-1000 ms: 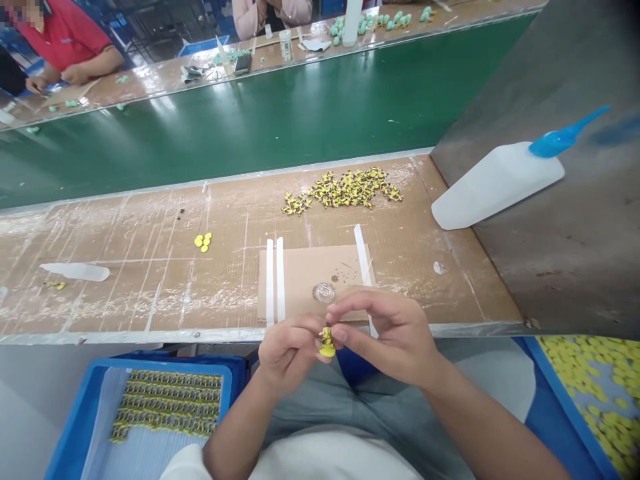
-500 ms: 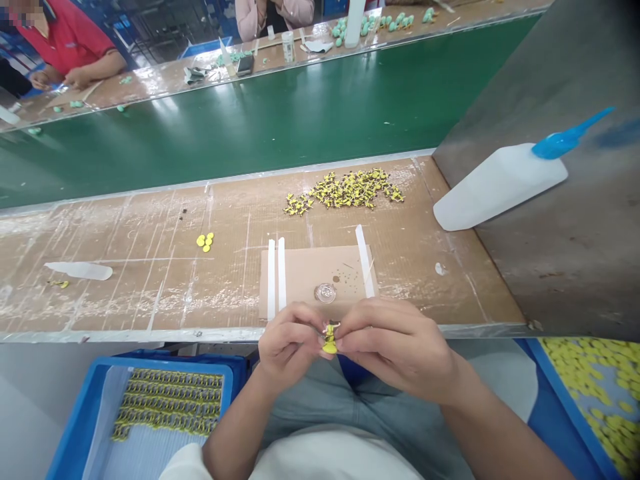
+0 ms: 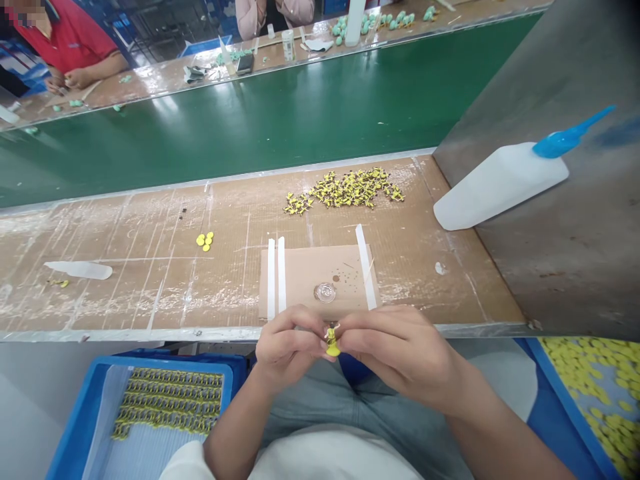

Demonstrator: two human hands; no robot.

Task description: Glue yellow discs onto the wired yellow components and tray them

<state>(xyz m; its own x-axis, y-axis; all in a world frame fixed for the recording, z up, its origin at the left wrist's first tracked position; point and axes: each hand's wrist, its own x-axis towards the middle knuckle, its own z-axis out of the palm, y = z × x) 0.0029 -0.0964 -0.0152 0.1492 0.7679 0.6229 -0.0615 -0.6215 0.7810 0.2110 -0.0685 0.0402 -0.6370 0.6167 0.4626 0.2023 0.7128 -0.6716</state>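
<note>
We sat at a long brown bench. Below its near edge, to the left, we had a blue tray with rows of small yellow and dark figures. Past its near right corner was a blue bin full of flat yellow rounds. A big white bottle with a blue tip was by the right edge. A sheet of cardboard with white strips lay by the near edge, and a heap of yellow and dark figures lay by the far edge.

Our right hand pinched one side of a little figure with thumb and fingers, and our left hand pinched the other side. On the cardboard was a clear round thing. Some yellow rounds sat together left of the cardboard.

The little figure was at the bench's near edge, upright between our fingertips. It was mostly bright yellow, with pale bits at its sides, something dark near the top and a wide yellow bottom. Our fingers hid some of it.
</note>
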